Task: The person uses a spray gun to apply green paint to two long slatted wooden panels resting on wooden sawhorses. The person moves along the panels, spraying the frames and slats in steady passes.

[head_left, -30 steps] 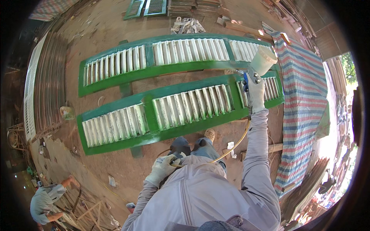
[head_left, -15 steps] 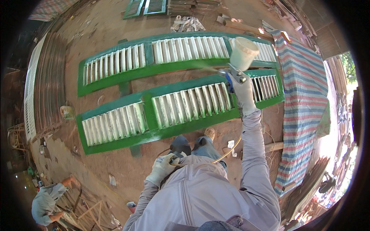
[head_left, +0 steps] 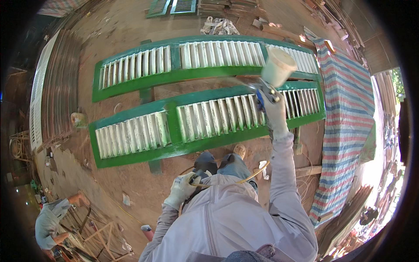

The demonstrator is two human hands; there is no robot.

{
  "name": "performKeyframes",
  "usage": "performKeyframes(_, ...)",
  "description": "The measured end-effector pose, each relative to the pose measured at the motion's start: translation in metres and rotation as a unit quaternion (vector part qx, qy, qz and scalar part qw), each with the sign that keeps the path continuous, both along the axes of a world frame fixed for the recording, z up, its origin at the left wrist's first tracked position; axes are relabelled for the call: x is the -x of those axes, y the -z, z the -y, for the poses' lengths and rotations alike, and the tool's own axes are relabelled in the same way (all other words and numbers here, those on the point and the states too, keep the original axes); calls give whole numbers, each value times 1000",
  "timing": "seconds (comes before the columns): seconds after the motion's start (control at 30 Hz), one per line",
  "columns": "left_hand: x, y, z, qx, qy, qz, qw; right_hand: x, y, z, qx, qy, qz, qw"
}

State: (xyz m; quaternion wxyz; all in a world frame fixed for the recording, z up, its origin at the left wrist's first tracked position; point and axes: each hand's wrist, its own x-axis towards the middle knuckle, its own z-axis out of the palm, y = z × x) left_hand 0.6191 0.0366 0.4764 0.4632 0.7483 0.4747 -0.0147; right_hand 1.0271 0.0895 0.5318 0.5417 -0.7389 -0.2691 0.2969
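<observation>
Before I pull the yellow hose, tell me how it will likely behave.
The yellow hose is probably bendy but springy, since it curves smoothly. It looks thin, so likely light for its length. A tug may be checked at the left hand, which holds it.

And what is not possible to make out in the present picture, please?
All in the head view:
Handle of the spray gun: covered by the right hand.
Contents of the cup: hidden by its cloudy wall.
Part of the hose: covered by the left hand.
Blue shutters: cut off by the upper edge.
Ground under the striped tarp: hidden by it.
</observation>
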Motion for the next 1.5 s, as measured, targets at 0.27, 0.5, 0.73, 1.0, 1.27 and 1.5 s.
performKeyframes(0.27, -3, 29, -3, 8, 23, 68, 997, -2, 26, 90, -80, 30, 99, 991)
performKeyframes(0.5, -54, 82, -10, 336, 99, 205, 914, -15, 32, 180, -56, 83, -1, 995)
performKeyframes(0.73, -148, 134, 25, 731, -136, 252, 619, -82, -36, 311, -89, 257, -22, 962)
performKeyframes(1.0, -327, 284, 120, 619, -592, 342, 387, -167, -53, 489, -53, 354, -13, 934)
performKeyframes(1.27, -453, 317, 118, 565, -464, 638, 242, -274, -25, 614, -46, 420, -25, 906)
performKeyframes(1.5, -463, 294, 117, 478, -562, 586, 335, -318, -39, 579, -43, 364, -47, 929)
